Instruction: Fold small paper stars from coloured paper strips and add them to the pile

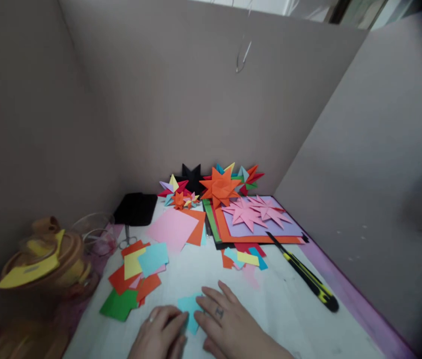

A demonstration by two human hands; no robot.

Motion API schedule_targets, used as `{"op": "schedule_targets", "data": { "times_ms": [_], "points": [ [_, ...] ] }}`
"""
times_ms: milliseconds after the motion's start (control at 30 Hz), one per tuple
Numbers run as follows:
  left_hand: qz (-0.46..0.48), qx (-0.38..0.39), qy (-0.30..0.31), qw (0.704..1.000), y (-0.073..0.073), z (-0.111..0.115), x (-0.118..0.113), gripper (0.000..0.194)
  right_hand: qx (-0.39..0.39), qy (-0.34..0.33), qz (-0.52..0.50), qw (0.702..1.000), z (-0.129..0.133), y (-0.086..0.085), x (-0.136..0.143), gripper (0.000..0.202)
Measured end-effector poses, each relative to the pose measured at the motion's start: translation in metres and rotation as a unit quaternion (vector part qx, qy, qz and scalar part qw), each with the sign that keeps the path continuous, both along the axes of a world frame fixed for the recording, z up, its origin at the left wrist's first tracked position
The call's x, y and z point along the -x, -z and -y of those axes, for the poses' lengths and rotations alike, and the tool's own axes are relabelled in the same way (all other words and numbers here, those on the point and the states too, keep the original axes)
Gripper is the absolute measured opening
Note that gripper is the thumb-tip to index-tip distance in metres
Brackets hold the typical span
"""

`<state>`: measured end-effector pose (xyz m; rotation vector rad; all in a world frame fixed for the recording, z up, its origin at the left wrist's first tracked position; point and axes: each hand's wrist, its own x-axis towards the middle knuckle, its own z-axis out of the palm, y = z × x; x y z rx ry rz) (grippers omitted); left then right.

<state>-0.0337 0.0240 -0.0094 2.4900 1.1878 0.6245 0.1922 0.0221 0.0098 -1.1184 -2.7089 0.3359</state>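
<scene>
A small light blue paper [189,311] lies on the white table near its front edge, between my two hands. My left hand [161,333] has its fingers curled together at the paper's left side, with thumb and fingertips pressed on its edge. My right hand [226,319] rests on the paper's right side, fingers spread and fairly flat, a small dark mark on one finger. Part of the paper is hidden under the fingers of both hands.
Coloured paper squares [121,305] lie at the left, small strips [247,258] in the middle. A black and yellow cutter [304,273] is at the right. Folded paper stars [221,187] stand at the back, scissors [127,240] near a black pad [136,209].
</scene>
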Motion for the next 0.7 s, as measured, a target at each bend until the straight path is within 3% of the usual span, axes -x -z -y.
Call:
{"op": "schedule_targets", "data": {
  "times_ms": [167,400,567,700],
  "points": [
    [-0.008,0.026,-0.030,0.999,-0.014,0.009,-0.010,0.034,0.087,0.016,-0.013,0.996,0.013,-0.029,0.008,0.049],
    [-0.004,0.078,-0.044,0.996,-0.024,0.007,-0.013,0.029,0.054,-0.076,0.000,0.996,0.005,-0.011,0.001,0.070],
    [-0.011,0.082,-0.067,0.994,-0.035,0.005,-0.021,0.019,-0.042,-0.144,0.042,0.988,-0.015,-0.003,0.013,0.046],
    [-0.035,0.030,-0.092,0.995,-0.030,0.010,-0.021,0.025,-0.068,-0.245,0.064,0.965,-0.035,-0.012,0.031,0.033]
  ]
}}
